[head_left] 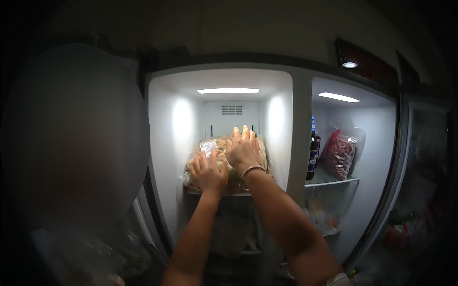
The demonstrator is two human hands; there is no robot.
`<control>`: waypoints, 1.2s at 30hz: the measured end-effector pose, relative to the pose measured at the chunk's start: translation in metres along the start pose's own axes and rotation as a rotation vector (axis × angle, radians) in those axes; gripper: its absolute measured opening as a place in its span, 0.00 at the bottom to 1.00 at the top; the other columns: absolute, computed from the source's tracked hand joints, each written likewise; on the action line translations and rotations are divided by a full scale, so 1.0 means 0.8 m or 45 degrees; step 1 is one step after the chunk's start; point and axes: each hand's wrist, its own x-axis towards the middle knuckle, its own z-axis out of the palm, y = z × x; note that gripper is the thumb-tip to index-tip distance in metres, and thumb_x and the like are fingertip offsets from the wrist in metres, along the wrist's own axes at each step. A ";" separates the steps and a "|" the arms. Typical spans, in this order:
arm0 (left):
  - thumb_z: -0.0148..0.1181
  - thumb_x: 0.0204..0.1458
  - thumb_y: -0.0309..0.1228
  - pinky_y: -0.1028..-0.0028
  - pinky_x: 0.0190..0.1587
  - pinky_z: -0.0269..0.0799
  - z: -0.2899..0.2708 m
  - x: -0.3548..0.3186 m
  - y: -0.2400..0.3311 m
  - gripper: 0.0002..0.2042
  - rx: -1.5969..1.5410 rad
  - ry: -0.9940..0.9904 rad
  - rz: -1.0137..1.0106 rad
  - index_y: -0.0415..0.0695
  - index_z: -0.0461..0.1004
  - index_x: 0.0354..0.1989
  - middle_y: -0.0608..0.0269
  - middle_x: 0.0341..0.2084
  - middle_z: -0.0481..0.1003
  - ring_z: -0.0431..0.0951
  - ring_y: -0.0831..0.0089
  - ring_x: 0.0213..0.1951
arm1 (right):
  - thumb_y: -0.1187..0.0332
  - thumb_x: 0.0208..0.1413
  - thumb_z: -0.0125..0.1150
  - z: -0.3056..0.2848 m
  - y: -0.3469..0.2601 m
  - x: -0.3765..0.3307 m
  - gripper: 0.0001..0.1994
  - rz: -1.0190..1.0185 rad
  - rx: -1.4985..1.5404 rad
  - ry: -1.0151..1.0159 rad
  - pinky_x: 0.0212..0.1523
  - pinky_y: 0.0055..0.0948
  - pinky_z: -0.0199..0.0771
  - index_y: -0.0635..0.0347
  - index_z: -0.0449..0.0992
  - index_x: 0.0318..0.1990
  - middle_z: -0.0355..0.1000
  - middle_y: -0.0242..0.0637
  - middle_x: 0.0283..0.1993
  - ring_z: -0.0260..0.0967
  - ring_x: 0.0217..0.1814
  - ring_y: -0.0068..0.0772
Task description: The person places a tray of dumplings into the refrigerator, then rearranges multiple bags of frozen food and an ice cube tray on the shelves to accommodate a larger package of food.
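A large clear plastic bag of tan, strand-like food (223,143) rests on the top shelf of the left fridge compartment; a white label (208,148) is on its front. My left hand (210,172) lies against the bag's front left, fingers spread and pointing up. Higher and to the right, my right hand (242,148) presses on the bag with its fingers stretched out. A bracelet (252,169) circles my right wrist. Something pale green shows through the plastic between the two hands. My palms and forearms hide part of the bag.
A white divider (300,143) separates the two compartments. On the right shelf (334,182) stand a dark bottle (312,155) and a clear bag of dark red pieces (341,155). Bagged items (324,209) sit below. A blurred round patch covers the left side.
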 end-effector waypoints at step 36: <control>0.44 0.54 0.24 0.65 0.58 0.58 -0.062 -0.143 -0.053 0.16 -0.749 0.086 -0.055 0.37 0.66 0.51 0.49 0.51 0.66 0.65 0.54 0.54 | 0.66 0.55 0.49 -0.015 0.054 -0.127 0.12 -0.321 0.417 0.267 0.45 0.42 0.61 0.64 0.71 0.42 0.70 0.48 0.39 0.65 0.41 0.46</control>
